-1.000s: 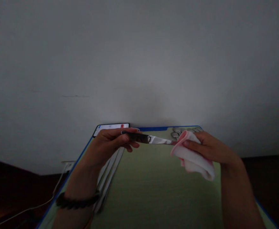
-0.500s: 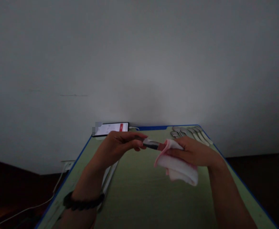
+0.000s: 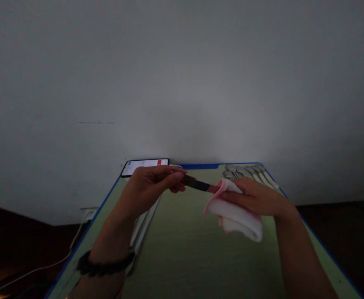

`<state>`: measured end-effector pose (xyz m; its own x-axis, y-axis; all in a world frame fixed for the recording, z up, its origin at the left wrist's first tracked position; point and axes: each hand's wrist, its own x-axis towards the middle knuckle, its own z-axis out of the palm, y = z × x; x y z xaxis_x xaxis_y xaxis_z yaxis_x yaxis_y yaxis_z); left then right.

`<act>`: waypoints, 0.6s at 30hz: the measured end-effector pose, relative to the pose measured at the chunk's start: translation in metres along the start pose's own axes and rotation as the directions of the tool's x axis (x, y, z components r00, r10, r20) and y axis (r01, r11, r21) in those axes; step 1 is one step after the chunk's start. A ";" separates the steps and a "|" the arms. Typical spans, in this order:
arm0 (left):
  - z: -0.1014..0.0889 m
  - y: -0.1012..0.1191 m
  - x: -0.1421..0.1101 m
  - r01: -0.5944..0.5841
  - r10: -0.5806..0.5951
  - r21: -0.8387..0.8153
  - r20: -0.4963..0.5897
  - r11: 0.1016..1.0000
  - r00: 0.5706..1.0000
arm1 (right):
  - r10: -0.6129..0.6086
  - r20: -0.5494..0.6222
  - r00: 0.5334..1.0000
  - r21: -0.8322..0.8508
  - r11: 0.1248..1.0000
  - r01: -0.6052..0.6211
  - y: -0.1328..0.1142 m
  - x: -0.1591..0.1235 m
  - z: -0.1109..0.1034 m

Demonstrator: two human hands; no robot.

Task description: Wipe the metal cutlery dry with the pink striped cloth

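Observation:
Between my hands a flat, mirror-like metal utensil [image 3: 200, 185] is held above the table, slanting slightly down to the right; its kind is not clear. My left hand [image 3: 157, 183], with a dark bead bracelet at the wrist, is closed on its left end between thumb and fingers. A white cloth with pink edging [image 3: 236, 214] is gripped by my right hand [image 3: 257, 196], closed around the utensil's right end. The cloth hides that end, and its loose part hangs below.
Several spoons with pale handles [image 3: 259, 177] lie at the table's far right corner. A phone [image 3: 143, 164] with a lit screen and cable lies far left. Long thin metal pieces [image 3: 146, 222] lie by my left forearm. The blue-edged table [image 3: 200, 257] stands against a wall [image 3: 182, 83].
My left hand has shifted slightly up and left along the metal utensil, showing more of it. The cloth and my right hand have moved slightly right.

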<state>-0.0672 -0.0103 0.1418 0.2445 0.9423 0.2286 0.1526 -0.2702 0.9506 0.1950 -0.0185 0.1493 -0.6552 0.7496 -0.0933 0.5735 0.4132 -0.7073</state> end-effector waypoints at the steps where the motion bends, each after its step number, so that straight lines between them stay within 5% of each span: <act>1: -0.001 0.001 -0.001 -0.003 0.003 -0.003 -0.008 1.000 1.000 | -0.004 -0.005 1.000 -0.002 1.000 0.004 0.001 -0.001 -0.001; 18: -0.004 -0.001 -0.001 -0.033 0.033 0.003 -0.002 0.999 0.999 | 0.013 0.005 1.000 -0.037 0.999 -0.013 0.005 -0.004 -0.001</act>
<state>-0.0712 -0.0105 0.1417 0.2473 0.9334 0.2601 0.1470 -0.3014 0.9421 0.2010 -0.0191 0.1474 -0.6500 0.7526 -0.1058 0.5997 0.4224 -0.6796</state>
